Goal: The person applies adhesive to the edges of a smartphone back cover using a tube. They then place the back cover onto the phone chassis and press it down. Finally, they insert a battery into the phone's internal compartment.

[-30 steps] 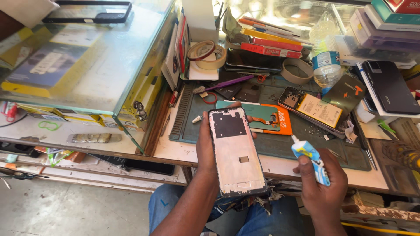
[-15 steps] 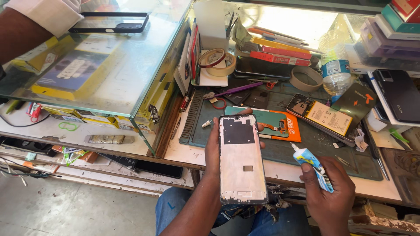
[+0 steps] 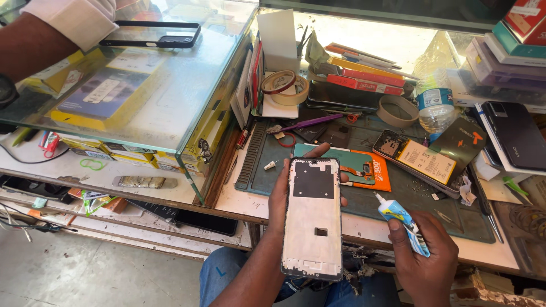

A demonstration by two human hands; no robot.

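Left hand (image 3: pixel 281 196) gripped phone frame (image 3: pixel 313 219) from behind, fingers wrapped round its edges, bare inner face up, held off front edge of desk (image 3: pixel 239 199) above lap. Right hand (image 3: pixel 424 256) closed on small glue tube (image 3: pixel 401 224), nozzle aimed up-left, just beside frame, not touching.

Risks, as judged: squeeze too hard, glue overran frame rim onto fingers; frame gripped by edges only, could slip to floor. Opened phone (image 3: pixel 424 162) and green mat (image 3: pixel 369 193) lay beyond, near drip path.
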